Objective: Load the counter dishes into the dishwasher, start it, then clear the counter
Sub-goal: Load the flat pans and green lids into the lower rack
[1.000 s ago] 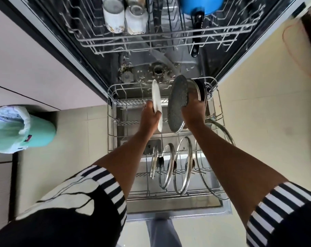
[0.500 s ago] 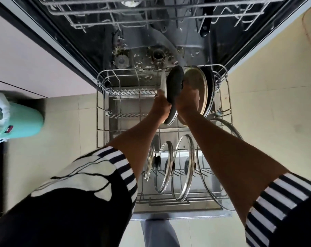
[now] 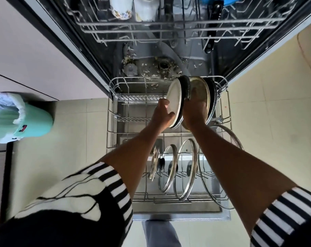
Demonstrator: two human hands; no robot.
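The dishwasher's lower rack [image 3: 113, 113] is pulled out over the open door. A white plate [image 3: 174, 100] stands on edge at the rack's far right, with my left hand [image 3: 162, 114] gripping its near edge. Pressed against its right side is a dark speckled plate [image 3: 185, 90], held upright by my right hand [image 3: 194, 113]. Behind them stand a brass-coloured dish [image 3: 201, 90] and a black pan [image 3: 212, 97]. Several glass lids [image 3: 186, 168] stand in the near half of the rack.
The upper rack [image 3: 169, 29] holds two white mugs [image 3: 133, 8], a blue pan and a black handle [image 3: 212, 32]. A mint-green bin [image 3: 23, 118] with a white liner stands on the floor at left. Food scraps lie around the tub's drain [image 3: 163, 65]. Tiled floor lies on both sides.
Both plates have moved right and closer together, and now stand side by side against the dishes at the rack's far right. My view has tilted up a little.
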